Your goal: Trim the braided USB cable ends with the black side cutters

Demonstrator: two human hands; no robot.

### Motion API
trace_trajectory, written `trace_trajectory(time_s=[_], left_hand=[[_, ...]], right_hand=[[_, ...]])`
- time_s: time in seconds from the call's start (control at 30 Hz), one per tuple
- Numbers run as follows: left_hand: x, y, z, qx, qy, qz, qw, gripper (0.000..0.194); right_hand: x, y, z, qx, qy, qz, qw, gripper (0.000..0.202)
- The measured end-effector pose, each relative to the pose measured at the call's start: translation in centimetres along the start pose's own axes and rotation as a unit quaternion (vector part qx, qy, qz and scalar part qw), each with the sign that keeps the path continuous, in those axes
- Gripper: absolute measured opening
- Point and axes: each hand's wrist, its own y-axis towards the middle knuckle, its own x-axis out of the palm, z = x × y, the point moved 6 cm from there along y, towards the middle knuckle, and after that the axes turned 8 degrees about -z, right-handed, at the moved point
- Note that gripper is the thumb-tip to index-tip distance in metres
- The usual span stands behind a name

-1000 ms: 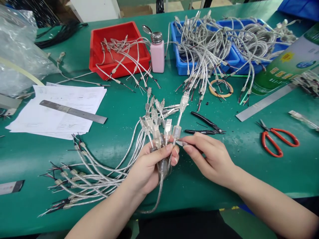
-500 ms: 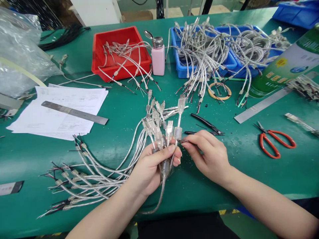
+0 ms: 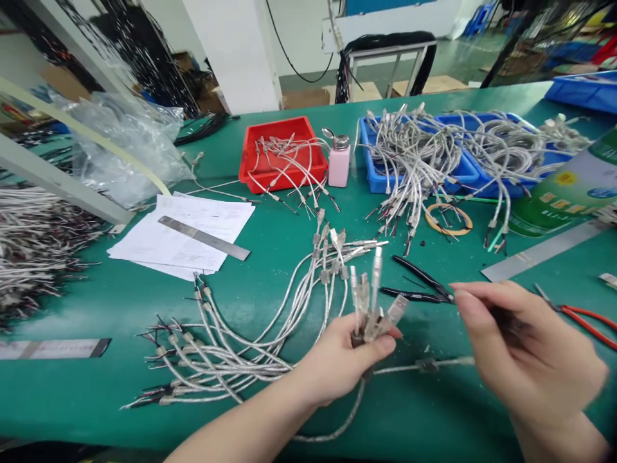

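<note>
My left hand (image 3: 337, 357) is closed around a bunch of clear-sheathed USB cables, their plugs (image 3: 376, 283) sticking up above the thumb. From this bunch one cable with a grey ferrite bead (image 3: 427, 365) runs right across the mat to the edge of my right hand (image 3: 525, 347). That hand is raised and slightly blurred, with thumb and index finger pressed together and the other fingers curled. Something dark shows inside its curl, but I cannot make out what. Black side cutters (image 3: 419, 283) lie just left of its fingertips. More cables (image 3: 260, 350) fan out left, with stripped wire ends.
Behind stand a red tray (image 3: 284, 183), a pink pump bottle (image 3: 339, 164) and blue trays (image 3: 378, 183) heaped with cables. Papers (image 3: 144, 238) under a steel ruler (image 3: 205, 238) lie left. Red-handled snips (image 3: 588, 321), another ruler (image 3: 544, 247) and a green-white can (image 3: 563, 186) are right.
My right hand has moved right, away from the plugs beside my left hand. The bunch in my left hand now tilts right, and one cable stretches out rightward. The view has lifted and turned left.
</note>
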Motion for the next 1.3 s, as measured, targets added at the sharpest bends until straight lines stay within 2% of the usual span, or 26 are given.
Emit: trace_trajectory(time_s=[0.07, 0.1, 0.17, 0.27, 0.33, 0.5, 0.6, 0.67, 0.7, 0.8, 0.87, 0.93, 1.07, 1.2, 1.3], left_hand=[[-0.3, 0.0, 0.3, 0.017, -0.035, 0.009, 0.999, 0.024], [-0.5, 0.0, 0.4, 0.026, -0.052, 0.016, 0.998, 0.025], [-1.0, 0.1, 0.8, 0.047, -0.08, 0.038, 0.995, 0.025], [-1.9, 0.1, 1.3, 0.065, -0.139, 0.076, 0.985, 0.024], [-2.5, 0.2, 1.3, 0.062, -0.192, 0.092, 0.975, 0.023], [-3.7, 0.3, 2.0, 0.084, -0.274, 0.117, 0.951, 0.025], [-4.0, -0.1, 2.5, 0.085, -0.252, 0.135, 0.954, 0.02], [-3.6, -0.2, 2.6, 0.07, -0.238, 0.119, 0.961, 0.021], [-3.3, -0.3, 2.5, 0.064, -0.238, 0.102, 0.964, 0.024], [-2.3, -0.3, 2.3, 0.064, -0.242, 0.042, 0.967, 0.03], [-1.7, -0.3, 1.9, 0.058, -0.237, 0.014, 0.97, 0.029], [-1.2, -0.2, 1.5, 0.047, -0.232, -0.003, 0.971, 0.029], [-0.7, -0.1, 1.2, 0.028, -0.214, -0.004, 0.976, 0.026], [-1.4, -0.1, 1.5, 0.029, -0.174, 0.044, 0.983, 0.023], [-1.1, 0.0, 1.7, 0.036, -0.145, 0.007, 0.989, 0.026]], right_hand=[[0.7, 0.5, 0.2, -0.01, -0.051, -0.035, 0.998, 0.008], [1.5, 0.7, 0.5, -0.015, -0.063, -0.078, 0.995, 0.006], [3.6, 0.7, 1.1, -0.019, -0.068, -0.209, 0.975, 0.009], [6.2, -0.5, 1.4, -0.014, -0.082, -0.402, 0.912, 0.014], [7.0, -1.4, 0.8, -0.026, -0.079, -0.483, 0.872, 0.015], [7.1, -3.3, -1.2, -0.074, -0.053, -0.593, 0.8, 0.014], [6.7, -3.7, -1.8, -0.086, -0.012, -0.613, 0.785, 0.016], [6.4, -3.2, -1.9, -0.068, 0.036, -0.593, 0.802, 0.016], [6.2, -2.7, -1.8, -0.048, 0.068, -0.565, 0.821, 0.014], [5.3, -0.4, -0.8, 0.056, 0.165, -0.403, 0.898, 0.021], [4.9, 0.4, 0.1, 0.131, 0.227, -0.292, 0.92, 0.024], [5.3, 0.6, 0.6, 0.181, 0.3, -0.239, 0.906, 0.023], [6.5, 0.7, 1.1, 0.214, 0.425, -0.202, 0.856, 0.026], [5.1, 1.3, 2.1, 0.226, 0.484, -0.081, 0.841, 0.027], [4.4, 1.7, 2.3, 0.227, 0.495, -0.038, 0.838, 0.027]])
